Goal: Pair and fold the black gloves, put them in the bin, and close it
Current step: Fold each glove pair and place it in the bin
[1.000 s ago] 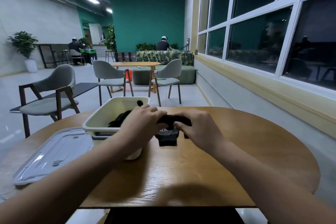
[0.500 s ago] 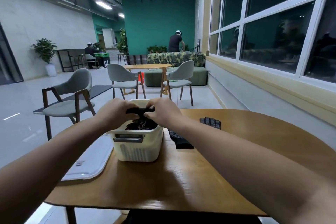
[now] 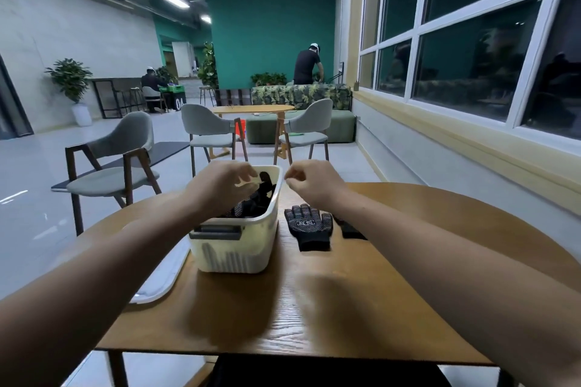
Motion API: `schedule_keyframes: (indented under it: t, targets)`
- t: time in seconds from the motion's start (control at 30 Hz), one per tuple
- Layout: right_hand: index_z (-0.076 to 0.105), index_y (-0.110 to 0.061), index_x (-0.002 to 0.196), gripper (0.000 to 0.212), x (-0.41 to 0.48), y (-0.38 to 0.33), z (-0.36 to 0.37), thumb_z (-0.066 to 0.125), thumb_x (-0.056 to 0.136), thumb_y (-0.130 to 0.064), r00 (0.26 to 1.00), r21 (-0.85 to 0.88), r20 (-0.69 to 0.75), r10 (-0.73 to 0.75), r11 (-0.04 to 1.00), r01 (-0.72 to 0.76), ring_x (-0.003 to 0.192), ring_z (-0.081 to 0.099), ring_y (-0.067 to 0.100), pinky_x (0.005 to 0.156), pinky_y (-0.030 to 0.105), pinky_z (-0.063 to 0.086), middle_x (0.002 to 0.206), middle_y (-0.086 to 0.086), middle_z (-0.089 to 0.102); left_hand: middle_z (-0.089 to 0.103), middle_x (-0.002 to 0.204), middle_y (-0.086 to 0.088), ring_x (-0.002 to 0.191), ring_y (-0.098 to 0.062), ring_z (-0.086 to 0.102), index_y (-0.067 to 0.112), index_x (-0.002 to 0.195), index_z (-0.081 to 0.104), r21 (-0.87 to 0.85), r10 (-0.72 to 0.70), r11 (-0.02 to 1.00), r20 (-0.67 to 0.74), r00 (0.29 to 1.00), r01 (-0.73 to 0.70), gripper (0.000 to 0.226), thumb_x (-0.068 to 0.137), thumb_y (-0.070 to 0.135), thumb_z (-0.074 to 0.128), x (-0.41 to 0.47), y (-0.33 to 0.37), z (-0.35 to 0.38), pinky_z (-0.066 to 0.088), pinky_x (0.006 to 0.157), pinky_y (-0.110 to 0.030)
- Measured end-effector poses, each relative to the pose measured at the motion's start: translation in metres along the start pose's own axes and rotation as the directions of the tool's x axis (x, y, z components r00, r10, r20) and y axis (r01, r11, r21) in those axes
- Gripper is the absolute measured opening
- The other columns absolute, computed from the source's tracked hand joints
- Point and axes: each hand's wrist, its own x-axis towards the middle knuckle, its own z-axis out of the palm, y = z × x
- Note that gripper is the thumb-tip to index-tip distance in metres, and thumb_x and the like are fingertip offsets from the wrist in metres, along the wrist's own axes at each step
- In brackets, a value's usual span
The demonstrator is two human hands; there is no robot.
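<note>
While both my hands are hovering up by the bin (image 3: pixel 234 248), neither one is actually gripping anything. My left hand (image 3: pixel 220 187) is hanging right over the open top with its fingers loosely curled, and my right hand (image 3: pixel 311 182) is floating just off the bin's far right corner, fingers half curled too, nothing pinched as far as I can tell (it's a bit blurry). A bundle of black gloves (image 3: pixel 251 204) is already sitting inside, so I'm guessing I'm between pairs right now. One loose glove (image 3: pixel 309 226) is lying flat on the table (image 3: pixel 314 308) just right of the bin, dotted palm up and cuff pointing at me, and a second glove (image 3: pixel 349 228) is peeking out from under my right forearm beside it. So the next bit is looking like: dropping my right hand onto that flat glove, stacking its partner on top with the fingers lined up, folding, then into the bin. The lid (image 3: pixel 157 280) is waiting on the table just left of the bin, so closing is coming last.
</note>
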Motion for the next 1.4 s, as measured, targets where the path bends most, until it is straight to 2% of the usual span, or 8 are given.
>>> schedule_keyframes:
  t: [0.13, 0.43, 0.6, 0.73, 0.9, 1.17, 1.3, 1.4]
  targets:
    - [0.079, -0.022, 0.103, 0.014, -0.016, 0.039, -0.017, 0.066, 0.097, -0.023, 0.996, -0.049, 0.019, 0.087, 0.995, -0.086, 0.091, 0.069, 0.013, 0.087, 0.032, 0.057, 0.098, -0.004, 0.077, 0.076, 0.103, 0.006, 0.088, -0.016, 0.069, 0.024, 0.115, 0.077, -0.028, 0.043, 0.999, -0.039, 0.998, -0.044, 0.022, 0.095, 0.033, 0.077, 0.015, 0.048, 0.025, 0.060, 0.079, -0.036]
    - [0.080, -0.020, 0.102, 0.013, -0.063, 0.110, -0.018, 0.071, 0.092, -0.023, 0.962, -0.137, 0.086, 0.258, 0.960, -0.245, 0.092, 0.069, 0.016, 0.080, 0.028, 0.052, 0.099, -0.002, 0.077, 0.075, 0.096, 0.000, 0.089, -0.021, 0.067, 0.020, 0.107, 0.077, -0.113, 0.077, 0.991, 0.103, 0.992, -0.065, 0.018, 0.091, 0.027, 0.073, 0.019, 0.118, 0.112, 0.055, 0.076, -0.034]
    - [0.077, -0.020, 0.107, 0.017, -0.082, 0.135, 0.000, 0.074, 0.092, -0.027, 0.959, -0.212, 0.095, 0.266, 0.947, -0.241, 0.103, 0.066, 0.021, 0.089, 0.032, 0.052, 0.108, 0.001, 0.074, 0.068, 0.101, 0.000, 0.100, -0.027, 0.064, 0.026, 0.103, 0.072, -0.061, -0.015, 0.998, 0.212, 0.977, 0.029, 0.018, 0.086, 0.030, 0.073, 0.001, 0.104, 0.161, 0.054, 0.080, -0.039]
    - [0.073, -0.023, 0.105, 0.018, -0.094, 0.153, 0.019, 0.075, 0.094, -0.037, 0.960, -0.269, 0.071, 0.271, 0.932, -0.243, 0.108, 0.061, 0.026, 0.091, 0.037, 0.050, 0.109, 0.003, 0.066, 0.066, 0.111, -0.004, 0.107, -0.028, 0.060, 0.021, 0.108, 0.073, -0.048, -0.119, 0.990, 0.196, 0.973, 0.131, 0.023, 0.088, 0.032, 0.075, -0.011, 0.087, 0.188, 0.050, 0.088, -0.039]
    - [0.075, -0.027, 0.107, 0.015, -0.104, 0.160, 0.029, 0.066, 0.101, -0.036, 0.972, -0.312, -0.060, 0.229, 0.920, -0.236, 0.111, 0.058, 0.022, 0.087, 0.034, 0.045, 0.112, -0.003, 0.067, 0.070, 0.102, -0.005, 0.099, -0.027, 0.063, 0.016, 0.101, 0.080, -0.199, -0.196, 0.958, 0.064, 0.979, 0.205, 0.011, 0.090, 0.017, 0.075, -0.021, 0.081, 0.204, 0.049, 0.084, -0.037]
    - [0.075, -0.027, 0.112, 0.025, -0.110, 0.150, 0.036, 0.051, 0.103, -0.030, 0.979, -0.344, -0.132, 0.155, 0.919, -0.192, 0.107, 0.064, 0.026, 0.091, 0.039, 0.040, 0.112, -0.002, 0.074, 0.071, 0.089, -0.007, 0.085, -0.025, 0.062, 0.012, 0.090, 0.073, -0.255, -0.265, 0.933, -0.012, 0.964, 0.253, 0.014, 0.099, 0.021, 0.068, -0.025, 0.081, 0.204, 0.038, 0.069, -0.037]
    - [0.076, -0.022, 0.110, 0.034, -0.117, 0.116, 0.051, 0.049, 0.092, -0.032, 0.998, -0.271, -0.057, 0.035, 0.961, -0.049, 0.104, 0.066, 0.026, 0.091, 0.041, 0.044, 0.108, 0.001, 0.075, 0.064, 0.093, -0.008, 0.088, -0.027, 0.056, 0.011, 0.089, 0.064, -0.259, -0.291, 0.927, -0.046, 0.956, 0.270, 0.015, 0.103, 0.017, 0.060, -0.024, 0.081, 0.204, 0.031, 0.071, -0.034]
    - [0.077, -0.021, 0.118, 0.041, -0.124, 0.100, 0.060, 0.051, 0.088, -0.033, 0.998, -0.265, 0.039, -0.040, 0.963, 0.049, 0.109, 0.067, 0.023, 0.095, 0.042, 0.047, 0.116, -0.001, 0.076, 0.062, 0.099, -0.007, 0.094, -0.028, 0.055, 0.013, 0.095, 0.065, -0.270, -0.287, 0.928, -0.078, 0.955, 0.257, 0.011, 0.103, 0.016, 0.058, -0.024, 0.080, 0.205, 0.043, 0.081, -0.041]
